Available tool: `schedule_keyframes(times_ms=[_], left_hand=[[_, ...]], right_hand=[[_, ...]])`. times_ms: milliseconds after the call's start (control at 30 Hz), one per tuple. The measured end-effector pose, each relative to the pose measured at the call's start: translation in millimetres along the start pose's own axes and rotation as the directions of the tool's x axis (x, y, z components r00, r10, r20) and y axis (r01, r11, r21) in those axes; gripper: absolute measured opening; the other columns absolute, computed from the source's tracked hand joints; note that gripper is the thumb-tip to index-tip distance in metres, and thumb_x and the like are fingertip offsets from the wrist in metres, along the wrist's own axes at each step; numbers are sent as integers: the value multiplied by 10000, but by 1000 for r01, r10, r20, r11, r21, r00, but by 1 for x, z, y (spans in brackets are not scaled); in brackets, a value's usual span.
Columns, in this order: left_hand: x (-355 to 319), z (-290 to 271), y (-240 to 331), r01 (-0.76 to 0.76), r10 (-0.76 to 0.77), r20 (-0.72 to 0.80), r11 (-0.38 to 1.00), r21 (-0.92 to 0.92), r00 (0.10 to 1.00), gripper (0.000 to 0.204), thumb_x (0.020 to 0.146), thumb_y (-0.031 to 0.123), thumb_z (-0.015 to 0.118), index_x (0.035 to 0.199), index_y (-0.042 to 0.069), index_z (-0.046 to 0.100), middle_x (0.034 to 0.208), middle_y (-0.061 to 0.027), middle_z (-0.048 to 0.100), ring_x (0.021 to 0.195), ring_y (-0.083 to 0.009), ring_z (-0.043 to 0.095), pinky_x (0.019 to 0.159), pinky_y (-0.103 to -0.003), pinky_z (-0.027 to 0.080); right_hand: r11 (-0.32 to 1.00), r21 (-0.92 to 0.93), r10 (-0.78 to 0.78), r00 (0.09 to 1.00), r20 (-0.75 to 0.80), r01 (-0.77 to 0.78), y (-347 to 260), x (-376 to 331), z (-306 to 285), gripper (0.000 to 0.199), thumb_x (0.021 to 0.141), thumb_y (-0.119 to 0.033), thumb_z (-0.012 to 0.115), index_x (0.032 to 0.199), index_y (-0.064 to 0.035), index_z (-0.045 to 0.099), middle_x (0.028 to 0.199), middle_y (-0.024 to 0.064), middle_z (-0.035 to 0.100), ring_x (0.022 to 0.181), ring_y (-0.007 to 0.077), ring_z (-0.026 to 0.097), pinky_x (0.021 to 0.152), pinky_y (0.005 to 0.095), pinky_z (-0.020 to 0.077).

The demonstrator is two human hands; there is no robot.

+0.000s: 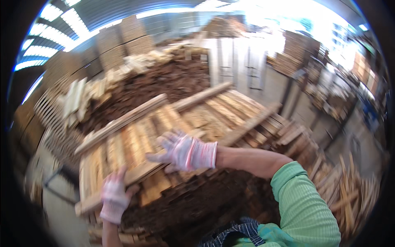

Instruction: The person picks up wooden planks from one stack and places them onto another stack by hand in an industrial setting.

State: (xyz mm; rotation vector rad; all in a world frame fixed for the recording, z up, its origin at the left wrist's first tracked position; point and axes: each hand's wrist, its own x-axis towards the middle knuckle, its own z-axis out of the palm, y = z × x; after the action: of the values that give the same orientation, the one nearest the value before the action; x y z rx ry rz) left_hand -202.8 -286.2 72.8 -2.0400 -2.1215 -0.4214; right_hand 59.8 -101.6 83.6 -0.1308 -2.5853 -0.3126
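My gloved left hand (114, 196) grips the near end of a long wooden plank (142, 173) lying across the stacked boards (205, 119). My gloved right hand (185, 151) rests on that plank further along, fingers spread wide, holding nothing closed.

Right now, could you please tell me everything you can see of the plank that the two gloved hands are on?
The plank is a long, flat strip of pale raw wood, blurred by motion. It lies tilted across the pile of stacked boards, its near end low at the left and rising to the right. The left hand, in a white and pink knit glove, grips its near end. The right hand, gloved alike, rests open on it further along.
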Motion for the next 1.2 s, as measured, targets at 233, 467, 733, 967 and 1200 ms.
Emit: schedule_keyframes(times_ms=[233,467,733,967,1200], left_hand=[[-25,12,108,-455,289,-477,845,-281,830,531,887,209,731,1344,33,527,1193,-181,603,1104,-355,598,959,-442,495],[-32,105,252,-578,680,-107,517,-631,725,499,853,130,761,1323,95,598,1087,-169,654,978,-369,633,861,-456,537],[-28,216,402,-292,857,303,442,-848,416,451,921,229,696,1329,71,588,1105,-152,650,971,-303,652,858,-407,543],[-27,274,638,-707,748,625,316,-632,-224,558,927,478,615,1404,210,505,1268,-129,627,1233,-339,567,1002,-490,478],[-80,327,836,-579,672,498,126,-806,-548,605,956,488,591,1457,181,449,1262,-158,615,1210,-359,574,993,-460,492]], right_hand=[[833,-17,527,802,-281,-553,-65,-176,-49,473,882,-232,706,1320,-90,598,1077,108,634,1003,307,624,898,451,501],[377,85,925,370,-85,-922,-124,-343,-3,407,910,-216,660,1286,-78,582,947,138,619,892,354,629,771,459,509],[-543,-33,755,-505,417,-839,-252,-593,12,442,950,-365,514,1321,-147,612,1236,225,653,1167,412,615,983,525,497],[-910,-58,411,-873,-261,-411,-378,-839,-128,373,924,-330,551,1193,-89,645,1106,232,684,1012,424,654,884,507,525],[-986,167,-68,-909,-410,-2,-376,-992,-270,646,951,-503,575,1381,-24,530,1390,285,552,1297,423,526,1095,459,431]])
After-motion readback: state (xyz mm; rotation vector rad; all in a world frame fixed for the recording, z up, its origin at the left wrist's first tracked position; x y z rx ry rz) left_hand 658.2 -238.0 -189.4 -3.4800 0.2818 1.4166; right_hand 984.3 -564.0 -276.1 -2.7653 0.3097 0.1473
